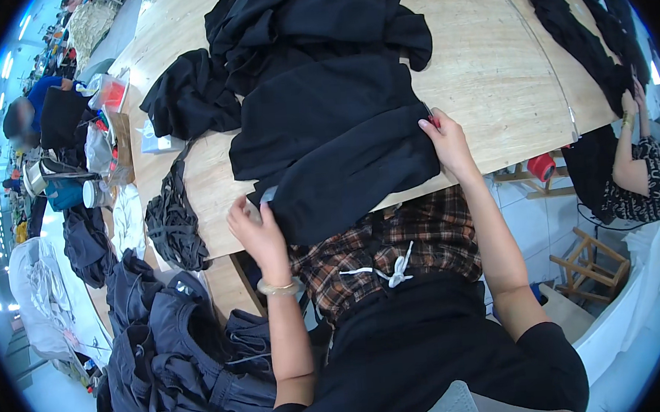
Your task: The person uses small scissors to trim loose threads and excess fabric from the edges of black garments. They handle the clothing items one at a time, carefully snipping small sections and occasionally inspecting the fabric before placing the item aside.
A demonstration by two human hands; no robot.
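Observation:
A black garment point(350, 166) lies folded over the near edge of the table in front of me. My left hand point(259, 234) is at its lower left corner, thumb and fingers closed on the cloth by a small pale grey patch. At the garment's right edge is my right hand point(449, 142), its thumb against the cloth. Between its fingers shows a small red-handled tool point(435, 121), mostly hidden. Beyond the garment, more black garments point(301, 16) are heaped on the wooden table point(481, 65).
A bundle of black straps point(174, 224) hangs at the table's left edge. Dark garments point(180, 354) are piled at my left side. On the right, another person's hand point(629, 105) touches black cloth point(570, 32). A red thread cone point(541, 167) and wooden stool point(590, 264) stand below.

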